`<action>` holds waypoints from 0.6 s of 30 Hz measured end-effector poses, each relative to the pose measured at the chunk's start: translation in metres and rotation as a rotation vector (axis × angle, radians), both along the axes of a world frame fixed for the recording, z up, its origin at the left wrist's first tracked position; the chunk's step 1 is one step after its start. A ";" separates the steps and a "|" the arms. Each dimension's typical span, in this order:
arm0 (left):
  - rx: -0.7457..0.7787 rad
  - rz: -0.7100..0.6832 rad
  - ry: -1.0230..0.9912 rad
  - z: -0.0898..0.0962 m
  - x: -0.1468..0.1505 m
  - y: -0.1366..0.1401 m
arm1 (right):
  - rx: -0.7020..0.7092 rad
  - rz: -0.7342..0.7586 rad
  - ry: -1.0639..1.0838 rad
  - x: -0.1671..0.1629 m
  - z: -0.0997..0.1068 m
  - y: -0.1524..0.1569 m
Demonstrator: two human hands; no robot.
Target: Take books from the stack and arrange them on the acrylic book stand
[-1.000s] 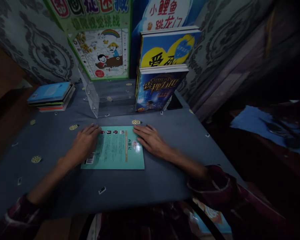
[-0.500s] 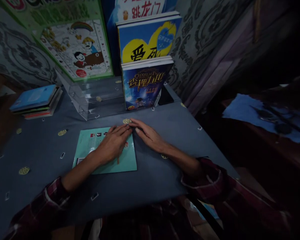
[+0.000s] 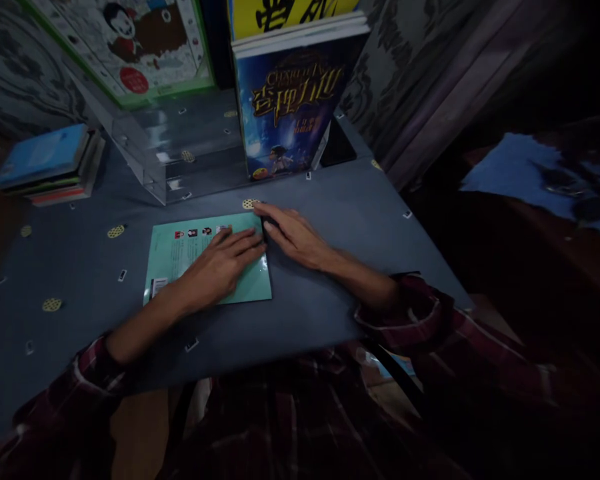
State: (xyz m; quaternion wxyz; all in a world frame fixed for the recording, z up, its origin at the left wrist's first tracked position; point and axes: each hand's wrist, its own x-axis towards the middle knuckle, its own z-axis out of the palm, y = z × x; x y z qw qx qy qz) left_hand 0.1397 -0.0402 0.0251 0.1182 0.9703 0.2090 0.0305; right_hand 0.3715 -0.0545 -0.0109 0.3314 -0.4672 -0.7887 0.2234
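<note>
A thin green book (image 3: 250, 283) lies flat on the table with a barcode and small pictures on its upper face. Across its right half rests my left hand (image 3: 220, 267), open, palm down, fingers stretched toward the right edge. My right hand (image 3: 300, 237) is at the book's upper right corner, its fingers stretched out along the edge and its thumb near my left fingertips. Whether the right fingertips press on the book or only on the cloth I cannot tell.
A clear plastic rack (image 3: 145, 170) behind the book holds upright books, among them a blue-covered book (image 3: 290, 113) in front. A small stack of books (image 3: 45, 163) stands at the left. A dark flat object (image 3: 337, 143) lies by the rack. The table's right edge borders a dark area with blue cloth (image 3: 530, 180).
The view has tilted down, so the rack and books sit higher in the picture. My left hand has slid slightly down the book, apart from the right fingertips.
</note>
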 end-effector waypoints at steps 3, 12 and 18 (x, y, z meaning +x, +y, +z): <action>0.045 -0.067 0.015 0.004 -0.005 -0.021 | 0.047 0.013 -0.029 0.000 -0.004 0.001; 0.205 -0.042 0.073 0.002 0.003 -0.044 | 0.098 0.034 -0.081 -0.001 -0.011 0.002; 0.275 -0.071 0.018 -0.013 -0.002 -0.072 | 0.135 0.074 -0.136 0.000 -0.012 0.002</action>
